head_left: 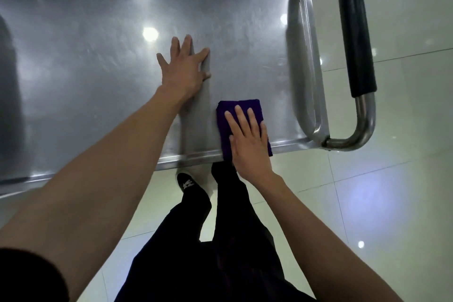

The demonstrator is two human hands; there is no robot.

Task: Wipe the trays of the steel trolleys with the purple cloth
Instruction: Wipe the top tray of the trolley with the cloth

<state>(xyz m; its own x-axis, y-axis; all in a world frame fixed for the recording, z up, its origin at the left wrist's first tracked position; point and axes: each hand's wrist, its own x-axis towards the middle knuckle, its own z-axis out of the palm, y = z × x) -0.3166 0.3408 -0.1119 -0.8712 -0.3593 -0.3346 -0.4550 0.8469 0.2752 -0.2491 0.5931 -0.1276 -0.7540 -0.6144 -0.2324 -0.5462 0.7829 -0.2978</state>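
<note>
Pale floor tiles (392, 179) surround the tray (98, 44). Left hand (182, 70) lies flat, fingers spread; right hand (248, 141) presses the cloth (235, 106) flat, ungripped, at the near rim, where it could slide off.

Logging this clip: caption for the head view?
Right hand presses folded purple cloth on steel trolley tray; left hand rests flat.

I'm seeing glossy pale floor tiles (392, 191) reflecting overhead lights as bright spots, thin grout lines crossing them.
</note>
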